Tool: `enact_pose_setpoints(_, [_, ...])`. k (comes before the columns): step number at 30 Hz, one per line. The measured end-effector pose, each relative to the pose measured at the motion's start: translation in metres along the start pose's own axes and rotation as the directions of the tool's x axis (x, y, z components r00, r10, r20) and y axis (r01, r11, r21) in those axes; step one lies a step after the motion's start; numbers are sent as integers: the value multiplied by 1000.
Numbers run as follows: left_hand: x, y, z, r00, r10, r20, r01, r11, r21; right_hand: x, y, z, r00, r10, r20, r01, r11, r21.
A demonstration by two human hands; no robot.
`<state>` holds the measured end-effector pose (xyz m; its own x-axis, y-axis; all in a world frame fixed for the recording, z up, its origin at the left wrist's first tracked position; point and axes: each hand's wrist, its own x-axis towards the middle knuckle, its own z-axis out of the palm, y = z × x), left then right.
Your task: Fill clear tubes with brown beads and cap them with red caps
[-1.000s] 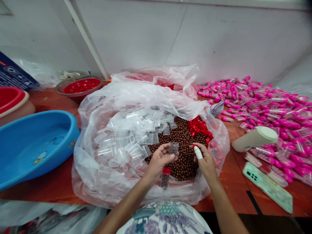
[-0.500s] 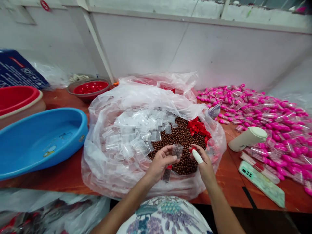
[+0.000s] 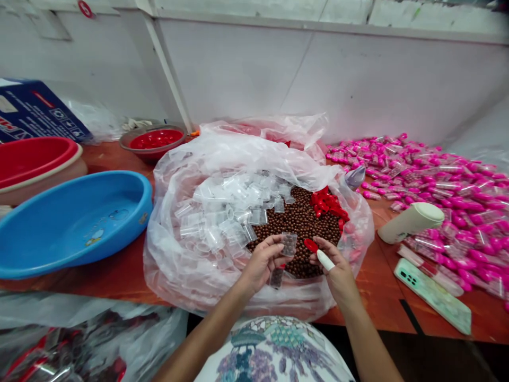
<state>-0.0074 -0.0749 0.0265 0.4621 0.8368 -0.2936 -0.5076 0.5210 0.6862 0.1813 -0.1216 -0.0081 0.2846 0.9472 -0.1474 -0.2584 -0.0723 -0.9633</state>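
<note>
My left hand point(image 3: 263, 261) pinches a clear plastic tube point(image 3: 289, 244) between thumb and fingers. Below that palm hangs a second tube with a red end and dark contents point(image 3: 276, 277), apparently kept in the lower fingers. My right hand point(image 3: 336, 265), its thumb in a white cover point(image 3: 325, 260), holds a red cap point(image 3: 310, 245) close to the clear tube but apart from it. Both hands are over brown beads point(image 3: 296, 220) in a large translucent plastic bag point(image 3: 178, 289). Clear tubes point(image 3: 226, 223) pile up on the left in the bag, red caps point(image 3: 326, 201) on the right.
A blue basin point(image 3: 79, 212), red basin point(image 3: 35, 154) and bowl of red pieces point(image 3: 155, 139) stand left. Pink-capped filled tubes point(image 3: 457, 196) spread across the right, with a pale cylinder point(image 3: 411, 223) and a phone point(image 3: 433, 294) nearer. Another bag point(image 3: 79, 345) lies low left.
The red cap in my right hand has turned and now shows out beyond the fingertips. The whole view has shifted slightly, things appearing a little further right. My left hand still holds the clear tube.
</note>
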Motion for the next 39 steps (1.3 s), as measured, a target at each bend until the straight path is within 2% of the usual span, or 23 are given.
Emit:
enact_pose_setpoints(3, [5,1,-4,1000,-17,5,17,1000,-16,2,0,1,989,140,55,-147,977,153])
enact_pose_setpoints(7, [15,1,-15,999,-53,-8,53,998,18,4,8,8,948,315,49,-318,919,235])
enact_pose_setpoints(10, [22,2,-23,998,-44,-54,49,993,103,8,16,15,928,358,104,-372,902,218])
enact_pose_setpoints(13, [29,2,-28,998,18,-58,-2,966,257,16,21,17,931,344,118,-354,932,75])
enact_pose_setpoints(15, [32,3,-30,998,48,-47,-29,943,330,20,21,15,961,252,116,-237,963,-126])
enact_pose_setpoints(17, [34,2,-32,998,43,-44,-25,938,345,21,19,12,979,83,185,-5,923,-385])
enact_pose_setpoints(19, [36,1,-34,999,26,-45,-10,946,325,20,16,9,947,-56,318,247,759,-603])
enact_pose_setpoints(20, [36,0,-35,999,14,-45,0,951,309,19,15,7,919,-85,384,341,659,-671])
enact_pose_setpoints(22, [37,-2,-35,998,-14,-54,28,965,260,17,14,4,872,-91,480,457,502,-734])
enact_pose_setpoints(24, [37,-3,-34,996,-48,-71,61,979,193,17,14,2,857,-92,507,490,449,-747])
enact_pose_setpoints(26, [36,-4,-33,994,-77,-82,87,987,131,18,13,1,883,-118,455,449,500,-741])
enact_pose_setpoints(29, [33,-3,-31,992,-99,-76,106,990,89,21,8,2,959,-151,241,276,694,-665])
enact_pose_setpoints(32, [30,-4,-29,994,-92,-60,99,987,127,26,2,6,996,-65,63,88,866,-492])
enact_pose_setpoints(35, [29,-8,-27,996,-78,-34,83,973,213,32,-5,14,998,11,64,14,921,-388])
enact_pose_setpoints(37, [29,-11,-25,996,-86,-18,87,967,239,35,-10,19,989,6,150,59,904,-423])
enact_pose_setpoints(39, [29,-13,-25,996,-91,-19,93,967,235,36,-13,22,967,-37,254,162,856,-491])
